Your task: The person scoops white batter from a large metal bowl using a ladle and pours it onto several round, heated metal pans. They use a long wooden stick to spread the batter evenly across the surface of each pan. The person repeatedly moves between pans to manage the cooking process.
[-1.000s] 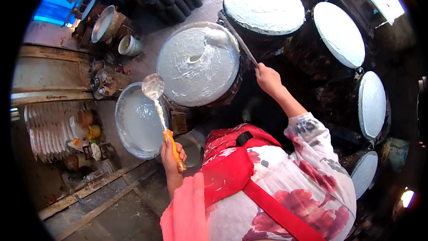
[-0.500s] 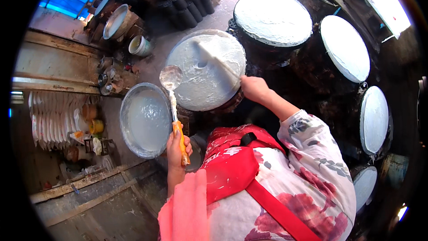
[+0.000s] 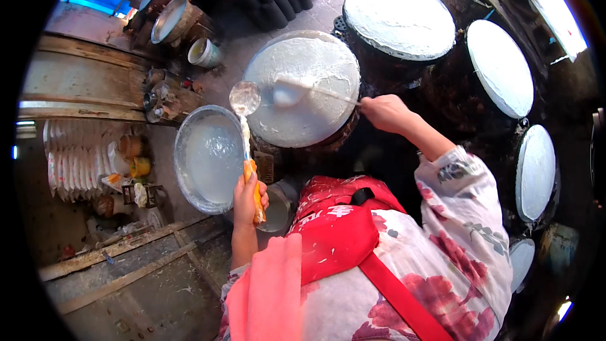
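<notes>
My left hand is wrapped round the orange handle of a metal ladle, whose batter-smeared bowl is raised beside the near round griddle. A wet white layer of batter covers that griddle. My right hand grips the thin stick of a spreader; its pale head rests over the middle of the batter, blurred by motion. Left of the griddle, below the ladle bowl, stands a wide basin of thin white batter.
Several white-coated round griddles on dark stoves curve round to the right. At the left are a white bucket, a wooden bench and hanging white bags. Black cylinders stand at the back.
My right hand has moved right, and the spreader has swung so its stick lies flatter across the griddle. My left hand still holds the ladle up. The whole view has shifted slightly.
</notes>
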`<control>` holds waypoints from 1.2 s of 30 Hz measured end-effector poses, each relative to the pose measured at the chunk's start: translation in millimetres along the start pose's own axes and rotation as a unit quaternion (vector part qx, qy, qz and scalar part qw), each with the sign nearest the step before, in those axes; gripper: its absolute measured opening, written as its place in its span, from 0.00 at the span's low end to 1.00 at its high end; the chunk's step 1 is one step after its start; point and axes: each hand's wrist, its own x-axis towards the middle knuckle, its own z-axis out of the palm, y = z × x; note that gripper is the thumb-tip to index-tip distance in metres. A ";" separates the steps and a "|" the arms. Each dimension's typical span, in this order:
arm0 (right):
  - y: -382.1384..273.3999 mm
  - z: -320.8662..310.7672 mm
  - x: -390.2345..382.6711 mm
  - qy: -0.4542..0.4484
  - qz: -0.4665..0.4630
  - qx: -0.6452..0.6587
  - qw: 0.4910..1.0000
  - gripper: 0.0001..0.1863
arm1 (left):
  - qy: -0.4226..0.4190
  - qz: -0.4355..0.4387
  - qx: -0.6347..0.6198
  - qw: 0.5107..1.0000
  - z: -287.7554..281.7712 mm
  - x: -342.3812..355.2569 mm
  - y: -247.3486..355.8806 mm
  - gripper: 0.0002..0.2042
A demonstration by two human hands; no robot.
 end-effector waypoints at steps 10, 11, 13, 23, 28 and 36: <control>-118.3 100.0 -29.3 0.058 0.138 0.158 0.976 0.10 | -0.052 -0.022 0.090 0.994 -6.9 28.0 2.3 0.13; -124.1 95.9 -27.7 0.067 0.127 0.168 0.975 0.10 | -0.049 -0.027 0.096 0.994 -9.1 25.9 2.8 0.13; -118.1 95.9 -31.5 0.134 0.184 0.190 0.955 0.12 | -0.063 -0.038 0.059 0.996 -18.5 22.3 3.9 0.12; -193.8 137.5 -4.8 0.120 0.170 0.296 0.932 0.12 | -0.140 -0.122 -0.128 0.974 -35.1 12.6 8.1 0.16; -223.6 98.9 -6.7 0.192 0.057 0.289 0.936 0.09 | -0.186 -0.027 -0.247 0.951 -70.5 -24.4 6.4 0.17; -145.1 59.3 2.8 0.285 0.176 0.163 0.928 0.10 | -0.259 -0.091 -0.463 0.843 -97.0 -1.7 19.8 0.19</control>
